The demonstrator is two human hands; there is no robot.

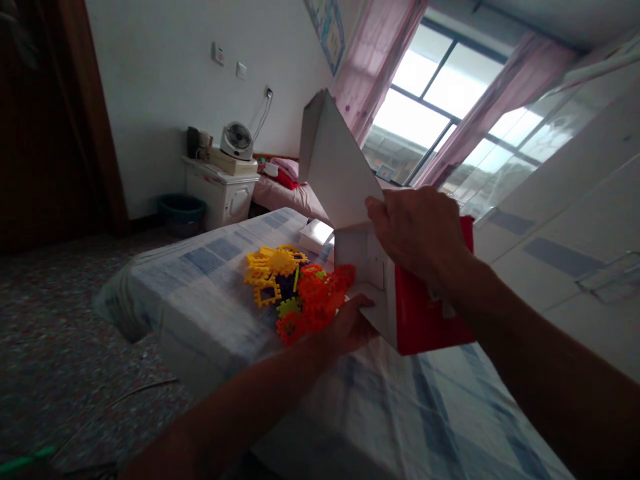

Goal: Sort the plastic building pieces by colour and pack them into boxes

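Orange notched pieces (pixel 320 300) lie just left of the cardboard box (pixel 363 250), which the nearer left hand (pixel 354 323) and the right hand (pixel 420 230) grasp.

Part of the box (pixel 430 323) was hidden behind the right hand (pixel 420 230); the box hid fingers of the left hand (pixel 353 323); the orange pieces (pixel 320 300) were blurred; the top edge cut off the poster (pixel 327 30); a green object (pixel 30 459), cropped at left, was too blurred to identify.

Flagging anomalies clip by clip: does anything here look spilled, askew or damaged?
The plastic pieces could look spilled: they sit in a loose, jumbled heap on the patterned cloth, with the red box's open mouth facing them. I can make out no damage.
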